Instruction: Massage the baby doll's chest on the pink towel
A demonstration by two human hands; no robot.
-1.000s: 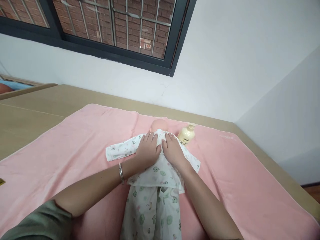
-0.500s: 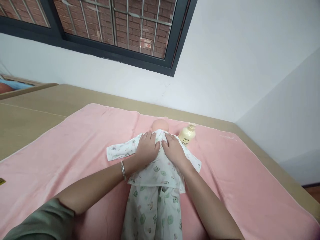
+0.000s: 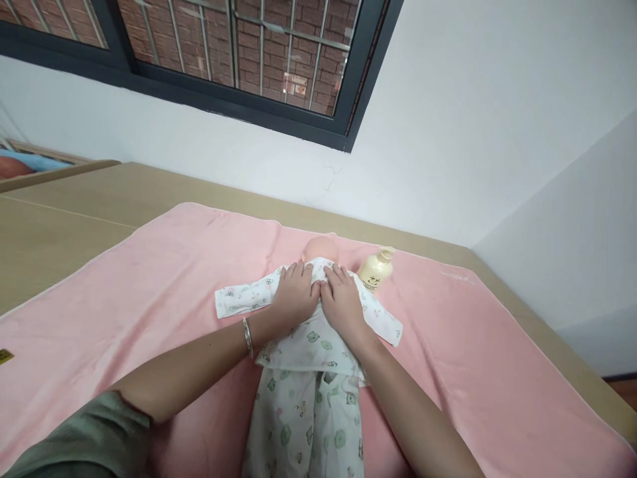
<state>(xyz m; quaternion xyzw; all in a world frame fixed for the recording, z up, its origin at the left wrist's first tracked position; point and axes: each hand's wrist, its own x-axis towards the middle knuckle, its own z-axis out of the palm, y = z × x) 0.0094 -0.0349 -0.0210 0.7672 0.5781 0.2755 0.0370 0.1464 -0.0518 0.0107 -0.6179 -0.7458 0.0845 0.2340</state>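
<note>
A baby doll lies lengthwise before me, its bald head at the far end. It is dressed in a white printed top and matching trousers, with the sleeves spread to both sides. My left hand rests flat on the upper left of the top, fingers stretched toward the head. On the upper right of it lies my right hand, also flat, its thumb by the left one. Neither hand grasps anything. A cream pump bottle stands just beyond the right sleeve, apart from my right hand.
A pink blanket with some creases covers much of the wooden surface. Behind it rise a white wall and a dark-framed window. A small yellow-and-black label shows at the left edge.
The view has shifted slightly. My right hand has moved a little toward the left one, so the thumbs are now closer together. Both hands remain flat on the doll's top.
</note>
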